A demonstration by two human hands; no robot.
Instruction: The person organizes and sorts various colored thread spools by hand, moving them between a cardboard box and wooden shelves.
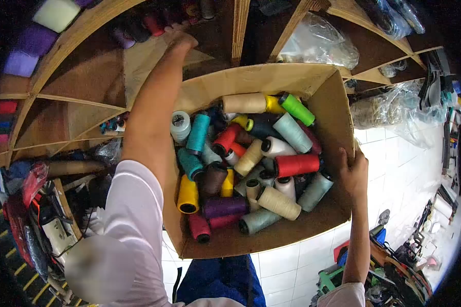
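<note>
A large open cardboard box [261, 77] is full of thread spools, among them a red one [297, 165], a green one [297, 108], a purple one [225, 206] and a beige one [279, 202]. My right hand [353, 171] grips the box's right edge, its fingers wrapped round the cardboard. Above the box's left side, my left arm reaches up into a wooden shelf compartment. There my left hand [182, 38] is near dark and red spools [152, 24] at the back; its fingers are too dim to make out.
Wooden shelf dividers [239, 30] surround the top and left. A plastic bag [320, 43] lies in an upper compartment, and purple spools [37, 39] stand at the upper left. Piled items lie at lower left and lower right, over a white tiled floor [389, 169].
</note>
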